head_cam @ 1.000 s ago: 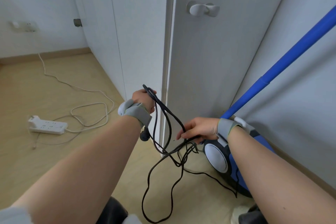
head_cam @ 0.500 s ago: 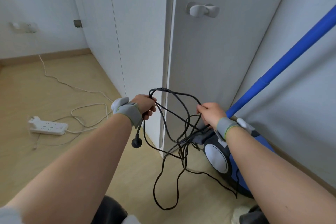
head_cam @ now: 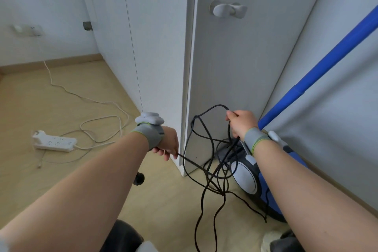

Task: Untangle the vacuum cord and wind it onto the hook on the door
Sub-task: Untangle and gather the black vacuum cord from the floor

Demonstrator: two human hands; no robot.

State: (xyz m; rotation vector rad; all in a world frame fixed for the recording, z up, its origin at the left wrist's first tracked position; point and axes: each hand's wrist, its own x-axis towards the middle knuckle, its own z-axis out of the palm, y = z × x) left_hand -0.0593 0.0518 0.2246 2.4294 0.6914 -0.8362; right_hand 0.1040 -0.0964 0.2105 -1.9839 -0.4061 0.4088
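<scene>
Left grip (head_cam: 167, 143) is clenching one strand of the thin black vacuum cord (head_cam: 218, 187), holding it taut and low. The round black plug (head_cam: 139, 179) is dangling under the left forearm. Right grip (head_cam: 240, 124) is pinching a raised loop of cord in front of the pale grey door (head_cam: 245, 67). The rest is hanging tangled between both hands and trailing onto the floor beside the blue-and-grey canister vacuum (head_cam: 245, 180). The white plastic door hook (head_cam: 228, 10) is sitting well above the cord.
</scene>
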